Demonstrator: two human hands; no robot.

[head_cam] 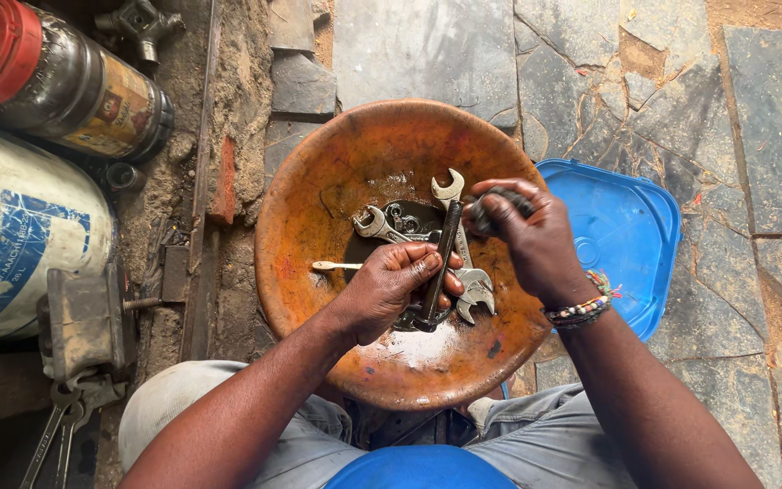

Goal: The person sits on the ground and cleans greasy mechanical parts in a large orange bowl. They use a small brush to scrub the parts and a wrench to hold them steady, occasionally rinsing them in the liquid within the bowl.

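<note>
A round rust-orange basin with dark oily liquid at its bottom sits between my knees. My left hand grips a long dark metal tool and holds it upright over the liquid. My right hand is closed around a small dark greasy part at the tool's top end. Several open-end spanners lie in the liquid under my hands. A thin pale stick rests on the basin's left slope.
A blue plastic lid lies to the right of the basin on cracked stone paving. At left stand a large white-and-blue drum, a red-capped dark canister and a metal block. More spanners lie at the lower left.
</note>
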